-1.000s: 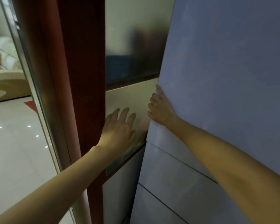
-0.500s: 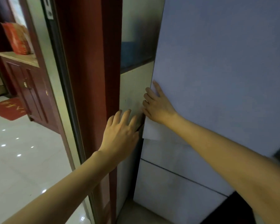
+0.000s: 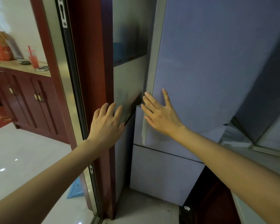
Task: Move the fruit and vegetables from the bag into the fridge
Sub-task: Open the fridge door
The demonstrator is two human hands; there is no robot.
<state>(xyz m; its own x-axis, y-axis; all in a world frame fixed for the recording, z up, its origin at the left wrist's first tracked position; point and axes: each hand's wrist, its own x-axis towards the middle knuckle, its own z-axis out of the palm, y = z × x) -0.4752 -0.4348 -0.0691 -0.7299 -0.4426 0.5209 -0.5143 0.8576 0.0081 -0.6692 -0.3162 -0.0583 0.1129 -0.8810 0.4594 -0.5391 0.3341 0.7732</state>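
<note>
Two hands reach ahead of us in the head view. Our right hand (image 3: 160, 114) lies spread and flat on the fridge door (image 3: 208, 70), fingertips at its left edge, where a narrow gap separates it from the red door frame (image 3: 90, 62). Our left hand (image 3: 107, 122), fingers loosely spread, hovers by that frame. Beyond the doorway, a counter (image 3: 14, 66) carries an orange bag (image 3: 1, 46), a cup (image 3: 33, 59) and a phone (image 3: 42, 68).

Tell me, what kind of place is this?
Most likely a home, at the kitchen doorway: a tall pale fridge stands beside a red wooden door frame, and a dark wooden cabinet sits on shiny floor tiles beyond.
</note>
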